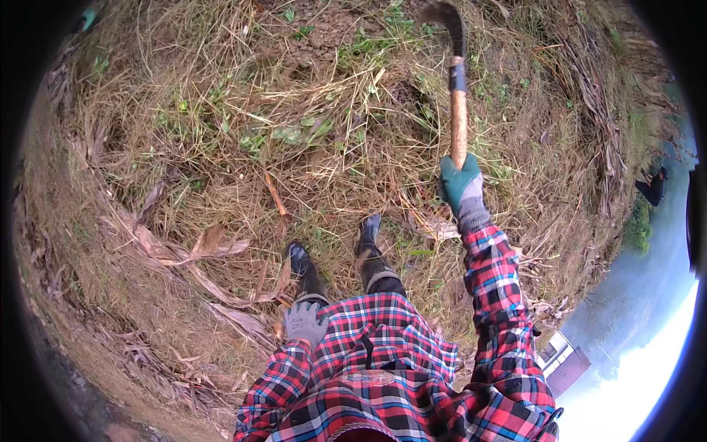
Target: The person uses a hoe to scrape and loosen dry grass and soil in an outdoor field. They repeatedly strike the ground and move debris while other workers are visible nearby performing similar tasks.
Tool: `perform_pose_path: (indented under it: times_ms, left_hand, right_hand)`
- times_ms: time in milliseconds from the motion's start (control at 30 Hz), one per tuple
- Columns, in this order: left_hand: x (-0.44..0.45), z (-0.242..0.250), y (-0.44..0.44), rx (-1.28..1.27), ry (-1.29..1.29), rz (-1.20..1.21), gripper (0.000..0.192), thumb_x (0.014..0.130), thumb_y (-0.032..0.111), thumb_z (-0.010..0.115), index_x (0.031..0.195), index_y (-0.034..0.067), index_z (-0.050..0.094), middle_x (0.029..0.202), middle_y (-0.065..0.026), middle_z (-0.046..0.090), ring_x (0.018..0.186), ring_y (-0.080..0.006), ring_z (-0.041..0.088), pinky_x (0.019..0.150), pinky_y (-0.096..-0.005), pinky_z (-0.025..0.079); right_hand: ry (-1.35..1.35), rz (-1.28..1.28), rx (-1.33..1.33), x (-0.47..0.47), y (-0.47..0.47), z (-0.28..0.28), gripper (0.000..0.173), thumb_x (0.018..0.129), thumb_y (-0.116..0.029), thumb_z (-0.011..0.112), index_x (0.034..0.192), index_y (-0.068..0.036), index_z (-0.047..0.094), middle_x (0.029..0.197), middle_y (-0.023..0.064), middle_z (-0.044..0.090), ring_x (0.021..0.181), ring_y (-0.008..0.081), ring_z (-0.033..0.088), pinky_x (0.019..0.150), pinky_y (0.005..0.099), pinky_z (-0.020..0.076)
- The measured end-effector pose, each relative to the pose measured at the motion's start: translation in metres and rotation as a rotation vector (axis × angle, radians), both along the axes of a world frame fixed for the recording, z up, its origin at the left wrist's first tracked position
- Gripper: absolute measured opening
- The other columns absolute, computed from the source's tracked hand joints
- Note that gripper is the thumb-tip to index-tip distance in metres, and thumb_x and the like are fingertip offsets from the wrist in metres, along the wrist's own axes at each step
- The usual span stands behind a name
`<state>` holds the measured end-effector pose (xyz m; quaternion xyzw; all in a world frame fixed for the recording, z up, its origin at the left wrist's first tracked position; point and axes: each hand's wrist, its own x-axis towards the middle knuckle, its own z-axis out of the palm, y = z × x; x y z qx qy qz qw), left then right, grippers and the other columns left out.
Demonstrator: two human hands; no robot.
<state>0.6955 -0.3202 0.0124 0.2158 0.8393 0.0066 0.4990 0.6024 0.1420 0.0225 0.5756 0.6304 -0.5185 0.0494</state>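
My right hand (462, 185), in a green and grey work glove, grips the lower end of a wooden handle. It belongs to a billhook-like tool (458, 105) with a dark, hooked blade (454, 27) pointing away from me, its tip curving left. Dark wrapping covers the handle just below the blade. My left hand (305, 323), gloved in grey, rests against the front of my plaid shirt near my left thigh, fingers spread and nothing visible in it. Cut dry grass (331, 149) with some green leaves lies on the ground before me.
My rubber boots (300, 258) stand in the grass. Long dried stalks and leaves (215, 248) lie to the left, more (602, 121) to the right. A short broken stem (275, 193) is ahead. Far right are a person (654, 185) in dark clothes and a building (563, 364).
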Motion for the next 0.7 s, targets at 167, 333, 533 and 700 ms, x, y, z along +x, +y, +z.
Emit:
perform_pose_path:
  times_ms: [167,333,533,700]
  left_hand:
    - [0.009,0.001,-0.014,-0.004,-0.008,0.055,0.049,0.080,0.046,0.061,0.118,0.014,0.063,0.119,-0.0124,0.058,0.117,-0.0326,0.048,0.103,-0.0467,0.033]
    - [0.007,-0.001,-0.035,0.062,0.023,0.091,0.053,0.080,0.046,0.061,0.121,0.013,0.060,0.117,-0.0122,0.058,0.115,-0.0319,0.050,0.103,-0.0475,0.034]
    - [-0.008,-0.012,-0.039,0.142,0.020,-0.001,0.053,0.081,0.045,0.061,0.122,0.011,0.059,0.120,-0.0122,0.057,0.116,-0.0304,0.049,0.102,-0.0448,0.034]
    - [0.004,-0.015,-0.046,0.009,-0.074,-0.208,0.054,0.080,0.047,0.062,0.123,0.015,0.059,0.123,-0.0110,0.056,0.118,-0.0297,0.048,0.104,-0.0461,0.033]
  right_hand:
    - [-0.226,-0.370,-0.030,-0.084,-0.010,-0.084,0.025,0.088,-0.022,0.054,0.075,-0.001,0.056,0.054,0.0097,0.056,0.046,0.0218,0.057,0.042,0.0382,0.0459]
    - [-0.397,-0.156,-0.318,0.065,-0.169,-0.106,0.033,0.088,-0.021,0.057,0.107,0.004,0.046,0.061,0.0101,0.055,0.044,0.0192,0.056,0.034,0.0314,0.0418]
    - [-0.384,-0.172,-0.623,0.251,-0.295,0.046,0.026,0.088,-0.019,0.061,0.102,-0.006,0.044,0.059,0.0065,0.053,0.038,0.0162,0.051,0.030,0.0308,0.0371]
    - [-0.511,-0.015,-0.520,0.286,-0.350,0.167,0.040,0.081,-0.034,0.067,0.103,-0.002,0.054,0.075,0.0116,0.063,0.064,0.0225,0.064,0.060,0.0379,0.0533]
